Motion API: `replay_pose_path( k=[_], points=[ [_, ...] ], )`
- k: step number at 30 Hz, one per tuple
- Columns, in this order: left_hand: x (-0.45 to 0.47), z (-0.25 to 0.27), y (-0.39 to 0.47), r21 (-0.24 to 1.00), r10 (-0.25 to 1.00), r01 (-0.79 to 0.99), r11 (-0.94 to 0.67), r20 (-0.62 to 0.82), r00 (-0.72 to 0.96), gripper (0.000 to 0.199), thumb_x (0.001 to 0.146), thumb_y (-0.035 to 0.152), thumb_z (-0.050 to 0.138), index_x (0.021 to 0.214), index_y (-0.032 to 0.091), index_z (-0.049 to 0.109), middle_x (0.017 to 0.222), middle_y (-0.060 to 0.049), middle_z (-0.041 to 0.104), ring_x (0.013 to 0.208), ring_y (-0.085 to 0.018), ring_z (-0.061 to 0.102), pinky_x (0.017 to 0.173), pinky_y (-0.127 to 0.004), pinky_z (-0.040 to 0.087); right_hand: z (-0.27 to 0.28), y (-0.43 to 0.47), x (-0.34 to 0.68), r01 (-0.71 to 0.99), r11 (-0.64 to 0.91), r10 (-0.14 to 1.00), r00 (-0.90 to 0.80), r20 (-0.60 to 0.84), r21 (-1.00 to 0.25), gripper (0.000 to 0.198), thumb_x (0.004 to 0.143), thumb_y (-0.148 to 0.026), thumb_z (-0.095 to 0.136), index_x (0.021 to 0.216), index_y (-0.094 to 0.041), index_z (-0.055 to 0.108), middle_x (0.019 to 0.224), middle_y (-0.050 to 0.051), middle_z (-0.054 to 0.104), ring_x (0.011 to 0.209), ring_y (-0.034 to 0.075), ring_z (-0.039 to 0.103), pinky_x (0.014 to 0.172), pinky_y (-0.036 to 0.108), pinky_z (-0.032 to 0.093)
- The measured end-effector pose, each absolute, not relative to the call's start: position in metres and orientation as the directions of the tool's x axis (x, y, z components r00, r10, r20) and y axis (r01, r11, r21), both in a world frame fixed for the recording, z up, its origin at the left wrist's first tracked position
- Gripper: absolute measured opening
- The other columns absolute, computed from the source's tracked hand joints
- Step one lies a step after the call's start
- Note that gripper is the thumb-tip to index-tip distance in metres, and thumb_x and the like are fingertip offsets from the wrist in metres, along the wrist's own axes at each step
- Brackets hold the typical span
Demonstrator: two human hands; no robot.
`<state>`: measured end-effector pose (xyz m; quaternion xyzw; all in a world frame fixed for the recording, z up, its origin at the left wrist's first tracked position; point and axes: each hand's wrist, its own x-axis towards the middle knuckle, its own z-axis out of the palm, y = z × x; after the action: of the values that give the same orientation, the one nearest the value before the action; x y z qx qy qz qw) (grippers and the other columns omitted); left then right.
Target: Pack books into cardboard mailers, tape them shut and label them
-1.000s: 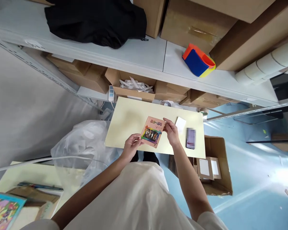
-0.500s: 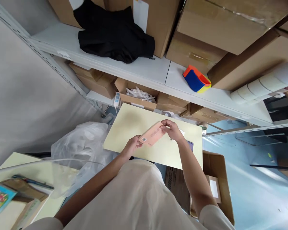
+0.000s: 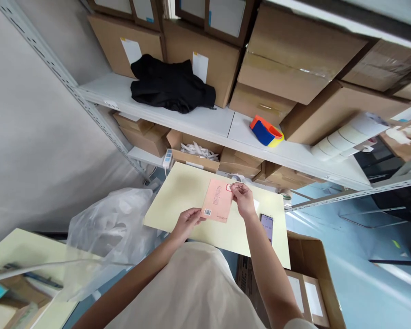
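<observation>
A thin pink book [image 3: 216, 201] with a barcode in its lower left corner is held over the pale yellow table [image 3: 178, 187]. My left hand [image 3: 187, 223] grips its lower left edge between thumb and fingers. At the upper right corner my right hand [image 3: 243, 199] pinches the book, its fingertips on a small red-bordered white label [image 3: 229, 187]. To the right of that hand a phone [image 3: 267, 227] with a lit screen lies on the table. A piece of white paper [image 3: 256, 204] shows partly behind my right wrist.
Behind the table stands a shelf [image 3: 192, 123] with cardboard boxes, a black garment [image 3: 174, 87], a coloured band [image 3: 265, 131] and white rolls [image 3: 345, 137]. A clear plastic bag [image 3: 106, 228] hangs at the left. An open carton [image 3: 311, 256] stands at the lower right.
The book has turned more upright and its cover faces me more fully. The red-bordered label now shows at its upper corner. My view has tilted up, showing more of the shelf.
</observation>
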<state>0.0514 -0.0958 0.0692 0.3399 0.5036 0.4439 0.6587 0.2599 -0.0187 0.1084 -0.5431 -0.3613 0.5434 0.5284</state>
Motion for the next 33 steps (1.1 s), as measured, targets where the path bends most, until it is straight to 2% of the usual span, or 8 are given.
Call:
replay_pose_path(
  k=[4, 10, 16, 21, 24, 27, 30, 33],
  points=[
    [0.052, 0.065, -0.100, 0.927, 0.943, -0.174, 0.333, -0.328, 0.058, 0.044, 0.065, 0.057, 0.073, 0.084, 0.018, 0.071, 0.077, -0.007, 0.072, 0.070, -0.021, 0.069, 0.076, -0.038, 0.055, 0.110, -0.025, 0.256, -0.180, -0.157, 0.964, 0.187, -0.190, -0.971, 0.037, 0.064, -0.047, 0.077, 0.085, -0.021, 0.062, 0.073, 0.001, 0.069, 0.064, 0.015, 0.061, 0.062, 0.030, 0.052],
    [0.050, 0.070, -0.102, 0.950, 0.961, -0.148, 0.275, -0.274, 0.025, 0.035, 0.069, 0.049, 0.073, 0.086, 0.019, 0.067, 0.076, -0.004, 0.071, 0.069, -0.019, 0.069, 0.074, -0.035, 0.054, 0.112, -0.041, 0.262, -0.193, -0.114, 0.975, 0.164, -0.147, -0.974, 0.038, 0.071, -0.051, 0.069, 0.094, -0.022, 0.064, 0.084, 0.003, 0.071, 0.071, 0.016, 0.066, 0.072, 0.036, 0.055],
    [0.051, 0.078, -0.103, 0.965, 0.970, -0.108, 0.238, -0.231, 0.068, 0.032, 0.070, 0.046, 0.070, 0.087, 0.019, 0.065, 0.079, -0.004, 0.070, 0.068, -0.019, 0.068, 0.074, -0.034, 0.053, 0.118, -0.058, 0.280, -0.146, -0.048, 0.992, 0.110, -0.064, -0.988, 0.039, 0.071, -0.041, 0.070, 0.104, -0.023, 0.060, 0.092, 0.003, 0.072, 0.081, 0.019, 0.068, 0.080, 0.040, 0.055],
    [0.051, 0.089, -0.106, 0.978, 0.975, -0.046, 0.201, -0.195, 0.111, 0.031, 0.074, 0.046, 0.066, 0.089, 0.019, 0.064, 0.082, -0.003, 0.068, 0.064, -0.017, 0.065, 0.069, -0.031, 0.051, 0.121, -0.070, 0.293, 0.078, 0.089, 0.995, 0.032, 0.092, -0.993, 0.036, 0.078, -0.029, 0.061, 0.113, -0.024, 0.058, 0.094, 0.003, 0.070, 0.090, 0.019, 0.066, 0.085, 0.039, 0.051],
    [0.049, 0.089, -0.108, 0.982, 0.973, -0.024, 0.189, -0.184, 0.137, 0.033, 0.076, 0.047, 0.063, 0.092, 0.018, 0.062, 0.077, -0.001, 0.065, 0.058, -0.013, 0.060, 0.064, -0.029, 0.048, 0.125, -0.078, 0.296, 0.259, 0.210, 0.977, -0.022, 0.211, -0.943, 0.025, 0.083, -0.026, 0.055, 0.107, -0.023, 0.062, 0.102, 0.006, 0.068, 0.093, 0.019, 0.064, 0.085, 0.037, 0.050],
    [0.049, 0.085, -0.110, 0.980, 0.966, -0.032, 0.194, -0.186, 0.179, 0.035, 0.076, 0.048, 0.063, 0.091, 0.017, 0.060, 0.074, -0.001, 0.064, 0.055, -0.012, 0.056, 0.062, -0.028, 0.047, 0.136, -0.080, 0.297, 0.389, 0.316, 0.948, -0.102, 0.300, -0.865, 0.019, 0.087, -0.027, 0.053, 0.101, -0.023, 0.065, 0.101, 0.007, 0.065, 0.091, 0.018, 0.062, 0.082, 0.036, 0.050],
    [0.050, 0.079, -0.110, 0.978, 0.937, 0.001, 0.210, -0.202, 0.286, 0.035, 0.074, 0.048, 0.063, 0.089, 0.017, 0.064, 0.081, -0.005, 0.069, 0.067, -0.016, 0.061, 0.069, -0.030, 0.048, 0.147, -0.073, 0.298, 0.421, 0.382, 0.924, -0.174, 0.340, -0.823, 0.017, 0.087, -0.034, 0.057, 0.097, -0.023, 0.067, 0.102, 0.009, 0.063, 0.100, 0.021, 0.059, 0.084, 0.036, 0.050],
    [0.047, 0.076, -0.107, 0.978, 0.920, 0.059, 0.201, -0.209, 0.331, 0.038, 0.072, 0.051, 0.064, 0.089, 0.017, 0.069, 0.094, -0.009, 0.071, 0.089, -0.023, 0.064, 0.080, -0.033, 0.049, 0.152, -0.061, 0.296, 0.381, 0.324, 0.936, -0.260, 0.236, -0.866, 0.023, 0.086, -0.040, 0.058, 0.096, -0.021, 0.067, 0.097, 0.008, 0.065, 0.094, 0.021, 0.061, 0.082, 0.036, 0.050]
  ],
)
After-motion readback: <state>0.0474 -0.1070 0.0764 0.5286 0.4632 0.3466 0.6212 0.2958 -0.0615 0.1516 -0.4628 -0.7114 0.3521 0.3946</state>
